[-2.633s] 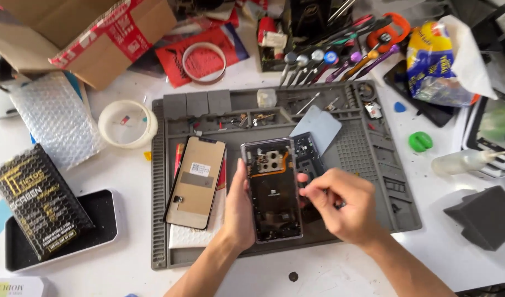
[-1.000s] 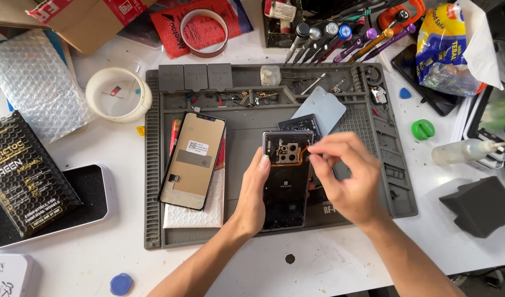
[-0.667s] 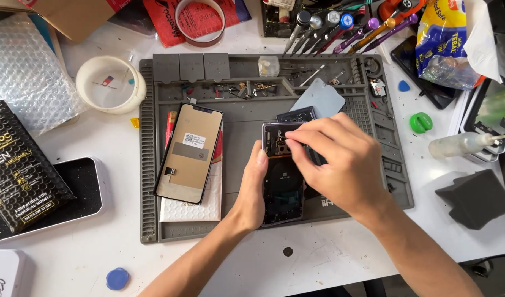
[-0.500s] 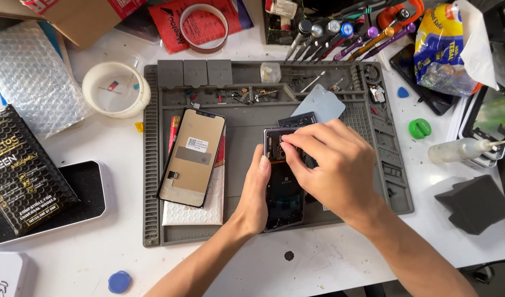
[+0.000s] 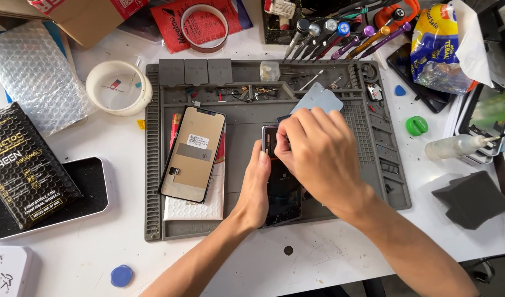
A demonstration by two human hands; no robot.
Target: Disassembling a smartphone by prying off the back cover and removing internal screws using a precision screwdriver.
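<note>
From the head camera we see our left hand (image 5: 258, 190) laid flat along the left edge of an opened phone (image 5: 282, 190), fingers straight and pressed against its side, steadying it without closing around it. The phone lies lengthwise on a grey mat (image 5: 346, 165), near the mat's middle. Our right hand (image 5: 313, 151) covers the phone's upper end, fingers curled and pinched together at its top left corner; whether they grip anything small there we cannot tell. Just beyond the knuckles a pale blue plate (image 5: 317, 100) lies on the mat. To the left of the phone, on the same mat, a loose screen (image 5: 192, 154) rests face down on a white padded pouch (image 5: 194, 206). Small screws and parts sit in the mat's upper trays (image 5: 241, 92). On the bench (image 5: 87, 253), well apart to the left, sit a roll of tape (image 5: 118, 88) and a black box (image 5: 24, 165).
</note>
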